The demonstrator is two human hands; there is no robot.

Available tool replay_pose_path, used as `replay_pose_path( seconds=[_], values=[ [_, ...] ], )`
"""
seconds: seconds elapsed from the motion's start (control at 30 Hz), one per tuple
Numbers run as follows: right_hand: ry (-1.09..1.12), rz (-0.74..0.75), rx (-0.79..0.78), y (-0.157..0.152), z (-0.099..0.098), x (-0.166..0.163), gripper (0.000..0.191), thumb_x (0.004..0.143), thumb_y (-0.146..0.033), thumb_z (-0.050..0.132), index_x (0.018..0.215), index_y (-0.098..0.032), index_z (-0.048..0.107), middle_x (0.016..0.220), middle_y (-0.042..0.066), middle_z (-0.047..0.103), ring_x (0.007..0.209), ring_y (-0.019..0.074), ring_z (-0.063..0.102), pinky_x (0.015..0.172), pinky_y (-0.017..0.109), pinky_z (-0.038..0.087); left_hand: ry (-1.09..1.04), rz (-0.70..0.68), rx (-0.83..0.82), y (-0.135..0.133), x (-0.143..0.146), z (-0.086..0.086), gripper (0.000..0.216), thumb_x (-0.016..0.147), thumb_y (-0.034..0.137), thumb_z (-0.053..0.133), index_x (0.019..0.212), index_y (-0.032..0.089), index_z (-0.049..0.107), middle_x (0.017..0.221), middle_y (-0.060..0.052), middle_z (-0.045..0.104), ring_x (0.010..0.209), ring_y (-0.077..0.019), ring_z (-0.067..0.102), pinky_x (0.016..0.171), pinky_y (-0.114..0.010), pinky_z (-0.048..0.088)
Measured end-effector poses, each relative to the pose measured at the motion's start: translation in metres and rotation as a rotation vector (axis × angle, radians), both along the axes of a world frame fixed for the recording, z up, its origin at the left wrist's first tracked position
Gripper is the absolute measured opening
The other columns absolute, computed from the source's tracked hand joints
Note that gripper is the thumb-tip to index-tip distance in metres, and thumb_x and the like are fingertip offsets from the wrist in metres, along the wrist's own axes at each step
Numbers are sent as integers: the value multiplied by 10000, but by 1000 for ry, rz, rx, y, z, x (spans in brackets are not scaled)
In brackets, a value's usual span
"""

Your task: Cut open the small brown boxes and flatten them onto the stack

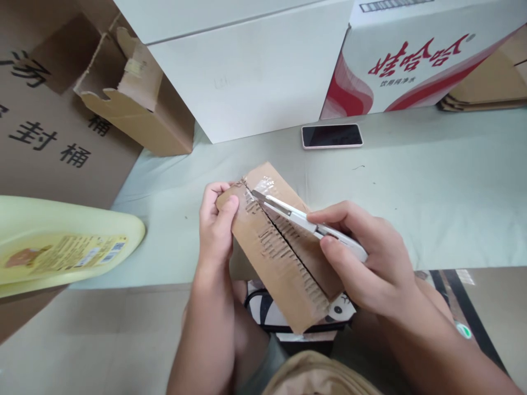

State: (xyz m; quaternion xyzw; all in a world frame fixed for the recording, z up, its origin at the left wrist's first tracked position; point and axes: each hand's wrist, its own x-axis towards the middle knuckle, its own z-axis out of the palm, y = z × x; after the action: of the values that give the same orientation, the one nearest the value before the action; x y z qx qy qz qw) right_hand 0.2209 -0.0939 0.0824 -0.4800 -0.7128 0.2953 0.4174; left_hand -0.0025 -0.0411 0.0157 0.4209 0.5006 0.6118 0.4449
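Observation:
A small brown cardboard box point(263, 241) is tilted in front of me, with a dark seam down its top face. Torn paper strips expose corrugation beside that seam, and clear tape clings near the far end. My left hand point(218, 219) grips the box's far left corner, its thumb on top and fingers behind. In my right hand point(366, 252) is a white utility knife point(300, 216) with its blade out. The blade tip touches or lies just over the seam near the taped end; I cannot tell how deep it goes.
A phone point(331, 135) lies on the pale green cloth point(411, 181). Behind stand a white carton point(251, 77) and a red-and-white carton point(395, 71). At left are an open cardboard box point(152, 115), a large brown carton point(49, 137) and a yellow bottle point(69, 241). Flattened cardboard point(486, 90) sits far right.

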Motion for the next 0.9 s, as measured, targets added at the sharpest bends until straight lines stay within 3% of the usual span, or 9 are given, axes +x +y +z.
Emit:
replay_pose_path(
  seconds=[0.33,0.47,0.67,0.9],
  values=[
    [-6,32,-44,3,1,-2,145,925,-152,544,993,-232,644,743,-19,728,577,130,641,553,244,510,12,10,-10,0,0,0,426,729,530,879,865,236,602,916,-16,661,680,-130,543,601,-242,480],
    [8,16,17,1,1,-1,150,884,-131,525,942,-228,625,633,-50,647,482,106,542,475,231,436,-10,0,-20,0,0,0,448,716,548,897,877,241,613,879,-7,647,656,-128,538,591,-246,485],
    [49,19,34,0,3,1,160,866,-125,513,922,-226,624,588,-60,618,452,104,530,446,238,393,-13,8,-23,-1,0,-1,496,703,617,901,891,246,630,801,10,631,614,-123,528,548,-250,452],
    [165,-29,11,-9,-2,2,177,892,-129,558,969,-236,676,659,-35,657,478,115,544,432,261,387,-10,28,59,-2,-1,-4,480,760,693,823,909,253,701,985,-37,741,846,-205,695,726,-350,559]
  ],
)
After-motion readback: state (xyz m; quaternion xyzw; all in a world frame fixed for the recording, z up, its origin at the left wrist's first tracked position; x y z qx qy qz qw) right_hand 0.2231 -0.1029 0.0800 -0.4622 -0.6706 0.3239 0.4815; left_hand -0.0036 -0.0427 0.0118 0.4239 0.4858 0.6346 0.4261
